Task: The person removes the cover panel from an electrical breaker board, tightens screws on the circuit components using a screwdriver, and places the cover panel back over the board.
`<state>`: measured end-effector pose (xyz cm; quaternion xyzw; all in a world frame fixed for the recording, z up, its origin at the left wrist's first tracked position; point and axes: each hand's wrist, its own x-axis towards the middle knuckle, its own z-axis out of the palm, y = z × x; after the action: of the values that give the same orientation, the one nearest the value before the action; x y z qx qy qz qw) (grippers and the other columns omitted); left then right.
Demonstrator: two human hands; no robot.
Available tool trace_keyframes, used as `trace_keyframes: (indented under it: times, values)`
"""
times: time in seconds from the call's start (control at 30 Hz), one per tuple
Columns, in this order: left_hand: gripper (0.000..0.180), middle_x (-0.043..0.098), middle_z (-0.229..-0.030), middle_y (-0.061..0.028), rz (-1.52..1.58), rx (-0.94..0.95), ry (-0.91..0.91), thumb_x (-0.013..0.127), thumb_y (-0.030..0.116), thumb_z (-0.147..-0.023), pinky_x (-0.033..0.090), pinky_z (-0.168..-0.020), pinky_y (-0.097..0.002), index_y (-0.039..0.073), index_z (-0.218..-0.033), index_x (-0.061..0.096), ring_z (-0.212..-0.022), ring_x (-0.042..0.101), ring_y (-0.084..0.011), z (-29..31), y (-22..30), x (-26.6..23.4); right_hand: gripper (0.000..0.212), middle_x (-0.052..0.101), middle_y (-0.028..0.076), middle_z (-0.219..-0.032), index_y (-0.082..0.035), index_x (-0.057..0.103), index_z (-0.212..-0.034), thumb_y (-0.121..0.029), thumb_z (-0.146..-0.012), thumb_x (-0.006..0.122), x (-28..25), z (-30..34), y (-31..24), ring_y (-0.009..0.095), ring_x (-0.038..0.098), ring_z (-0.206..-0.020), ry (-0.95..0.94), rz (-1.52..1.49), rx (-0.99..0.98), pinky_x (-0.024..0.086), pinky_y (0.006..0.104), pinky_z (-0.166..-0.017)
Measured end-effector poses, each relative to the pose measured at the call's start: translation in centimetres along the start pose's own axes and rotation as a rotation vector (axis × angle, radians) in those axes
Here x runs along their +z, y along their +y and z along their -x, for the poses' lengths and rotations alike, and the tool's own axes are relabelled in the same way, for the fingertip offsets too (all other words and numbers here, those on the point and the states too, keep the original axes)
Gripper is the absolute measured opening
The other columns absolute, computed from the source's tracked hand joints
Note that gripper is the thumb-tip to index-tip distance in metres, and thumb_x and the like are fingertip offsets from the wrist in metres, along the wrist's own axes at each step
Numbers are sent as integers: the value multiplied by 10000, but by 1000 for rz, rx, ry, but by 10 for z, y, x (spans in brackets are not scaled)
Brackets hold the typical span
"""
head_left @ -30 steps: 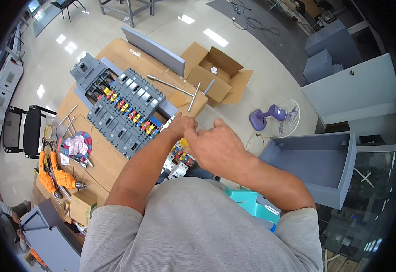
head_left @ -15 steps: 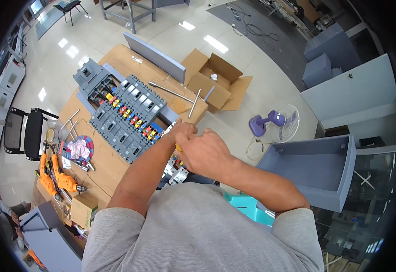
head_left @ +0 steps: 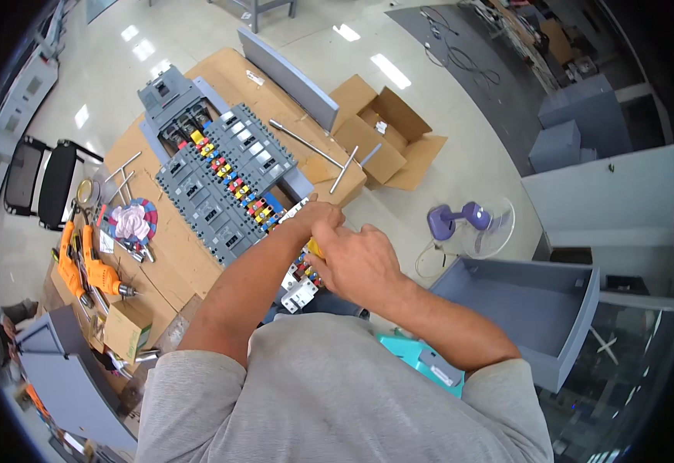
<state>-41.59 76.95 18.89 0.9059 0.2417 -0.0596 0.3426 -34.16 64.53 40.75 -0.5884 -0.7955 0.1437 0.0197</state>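
Observation:
A distribution panel assembly [head_left: 225,174] lies on the table, with grey moulded-case circuit breakers along both sides and busbars [head_left: 229,177] in red, yellow and blue down its middle. My two hands meet over its near end. My right hand [head_left: 362,262] is closed round a tool with a yellow handle [head_left: 316,248], mostly hidden in the fingers. My left hand [head_left: 318,218] is curled right against it beside a row of small white parts; what its fingers hold is hidden. White miniature circuit breakers [head_left: 299,295] sit just below the hands.
T-handle wrenches [head_left: 343,170] lie on the brown table [head_left: 171,266]. Orange power drills [head_left: 102,278], a pink cloth [head_left: 130,221] and a small carton [head_left: 127,328] are at left. An open cardboard box [head_left: 391,131], purple fan [head_left: 460,220] and grey metal enclosure [head_left: 514,309] stand right.
The whole view has shifted, so the table and panel appear slightly further right. Both hands remain together at the panel's near end, and more of the yellow handle shows.

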Motion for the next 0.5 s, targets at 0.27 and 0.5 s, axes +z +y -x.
trace_keyframes:
  times: [0.27, 0.5]
  values:
    - [271, 773, -1107, -115, -48, 97, 92, 641, 332, -925, 394, -1106, -663, 157, -1086, 772, -1157, 717, -296, 3, -3, 15, 331, 695, 123, -862, -78, 609, -1092, -301, -919, 782, -35, -11, 23, 368, 684, -746, 38, -56, -243, 518, 467, -686]
    - [300, 733, -1163, -134, 468, -107, 741, 709, 320, -967, 540, -970, -442, 82, -1144, 749, -1113, 690, -365, 102, 31, -43, 298, 730, 150, -935, -65, 687, -1099, -217, -876, 814, -98, -24, 35, 370, 710, -817, -14, -195, -242, 551, 444, -724]
